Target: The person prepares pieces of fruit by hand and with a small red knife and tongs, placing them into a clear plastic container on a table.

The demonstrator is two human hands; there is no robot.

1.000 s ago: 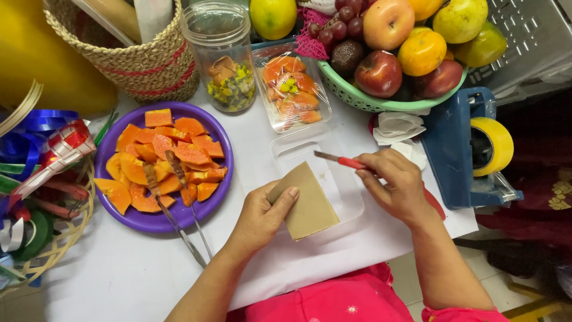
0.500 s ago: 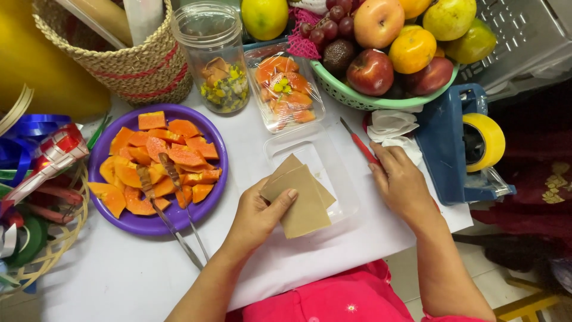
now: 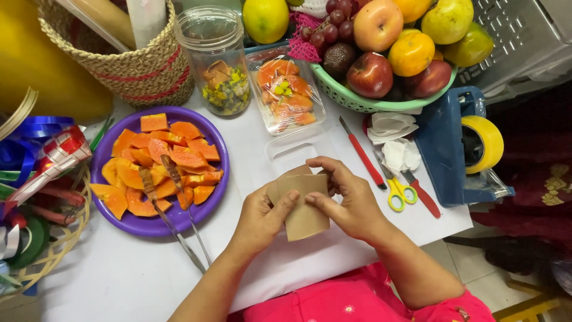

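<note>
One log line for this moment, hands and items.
left hand: holds brown paper pieces | right hand: same | red-handled knife: on table

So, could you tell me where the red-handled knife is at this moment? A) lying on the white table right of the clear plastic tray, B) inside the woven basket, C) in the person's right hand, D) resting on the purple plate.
A: the red-handled knife lies on the white table beside the clear plastic tray, while both hands hold the brown paper pieces.
</note>
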